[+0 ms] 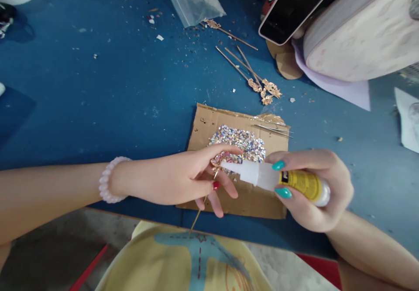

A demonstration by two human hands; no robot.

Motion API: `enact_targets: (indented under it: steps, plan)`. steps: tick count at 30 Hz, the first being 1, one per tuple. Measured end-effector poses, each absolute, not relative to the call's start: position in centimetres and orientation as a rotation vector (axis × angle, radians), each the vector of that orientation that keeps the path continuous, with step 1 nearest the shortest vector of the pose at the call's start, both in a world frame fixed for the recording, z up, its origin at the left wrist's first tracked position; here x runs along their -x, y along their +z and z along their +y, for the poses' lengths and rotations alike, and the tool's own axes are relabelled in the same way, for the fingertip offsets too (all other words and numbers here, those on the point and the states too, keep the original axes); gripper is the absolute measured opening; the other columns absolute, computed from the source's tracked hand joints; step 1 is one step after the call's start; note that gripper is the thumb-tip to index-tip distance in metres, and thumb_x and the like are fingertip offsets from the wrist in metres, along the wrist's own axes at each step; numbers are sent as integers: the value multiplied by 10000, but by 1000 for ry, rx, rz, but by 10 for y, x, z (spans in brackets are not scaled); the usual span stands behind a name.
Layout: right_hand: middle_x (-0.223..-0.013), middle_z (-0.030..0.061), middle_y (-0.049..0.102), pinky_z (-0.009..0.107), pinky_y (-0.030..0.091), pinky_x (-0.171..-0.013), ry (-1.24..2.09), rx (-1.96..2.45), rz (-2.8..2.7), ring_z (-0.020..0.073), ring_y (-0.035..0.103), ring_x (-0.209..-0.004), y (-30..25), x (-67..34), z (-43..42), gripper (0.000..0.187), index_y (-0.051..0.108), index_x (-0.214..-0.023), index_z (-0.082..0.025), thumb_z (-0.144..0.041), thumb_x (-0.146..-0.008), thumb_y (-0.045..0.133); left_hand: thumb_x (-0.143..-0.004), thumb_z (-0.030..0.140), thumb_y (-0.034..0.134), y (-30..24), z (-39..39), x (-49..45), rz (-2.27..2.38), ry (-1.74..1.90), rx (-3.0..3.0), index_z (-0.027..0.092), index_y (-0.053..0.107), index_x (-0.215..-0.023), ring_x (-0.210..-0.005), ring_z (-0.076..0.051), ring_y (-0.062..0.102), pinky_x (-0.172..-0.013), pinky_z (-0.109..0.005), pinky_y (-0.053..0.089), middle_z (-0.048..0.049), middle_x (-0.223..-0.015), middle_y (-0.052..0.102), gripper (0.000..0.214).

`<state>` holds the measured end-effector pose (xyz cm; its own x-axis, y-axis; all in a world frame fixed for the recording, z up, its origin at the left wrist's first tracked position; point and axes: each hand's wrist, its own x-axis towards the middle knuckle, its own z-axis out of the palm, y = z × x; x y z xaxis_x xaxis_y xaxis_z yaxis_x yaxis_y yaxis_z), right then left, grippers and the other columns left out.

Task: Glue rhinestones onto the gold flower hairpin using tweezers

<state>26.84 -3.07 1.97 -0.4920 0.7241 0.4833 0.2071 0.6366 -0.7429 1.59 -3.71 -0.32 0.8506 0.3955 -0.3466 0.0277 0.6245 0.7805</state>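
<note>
Two bare hands meet over the work from where I stand. The left hand [173, 175] has its thumb and forefinger bent around the gold-toned hair stick [218, 162], pinching it near its ornamented head, the other fingers loosely curled beneath. That head sits above the cardboard sheet [255, 204], the shaft slanting down toward the wearer's yellow shirt [147, 256]; I'd say it is held this way to turn the decorated side toward the nozzle.

The right hand [322, 190] clasps a yellow-labelled nozzle bottle [303, 185], thumb and finger pressing opposite sides, presumably to steady and squeeze it. Its white tip reaches the ornament, though whether they touch I can't tell. Probably it is glue; how full the bottle is doesn't show.

Loose on the cardboard lies a heap of glittering rhinestones [244, 140], likely there to keep them together and within reach, with thin metal needles [273, 129] near its far right corner. Beyond, several more hair sticks [270, 89] lie on the blue table [114, 85], heads bunched, perhaps just set aside. Farther back is a clear plastic bag [193, 13] with something whitish inside, too indistinct to name
</note>
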Motion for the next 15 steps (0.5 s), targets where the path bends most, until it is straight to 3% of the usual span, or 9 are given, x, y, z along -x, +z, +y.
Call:
enact_targets:
  steps: [5,10,15]
  plan:
    - [-789,44,730,286,549,-391,805,737,-2037,183,652,-510,18,-270,-31,309,690,-1106,-251,-167,-811,726,-1005,38,395,-5,-38,-16,520,225,-891,368,256,-1551,-880,-145,760,-702,-233,550,-49,-1193,668,652]
    - [-818,52,745,319,637,-537,811,673,-2055,210,719,-639,14,-272,-32,394,683,-1187,-237,-126,-809,716,-1000,34,402,-4,-36,-16,521,212,-902,372,268,-1539,-878,-141,761,-697,-225,547,-37,-1183,672,650]
    - [-775,39,737,314,634,-558,848,659,-1991,202,725,-638,16,-271,-32,373,703,-1149,-217,-99,-796,709,-994,38,415,-2,-36,-17,536,210,-894,368,255,-1548,-870,-148,760,-689,-232,542,-42,-1184,679,664]
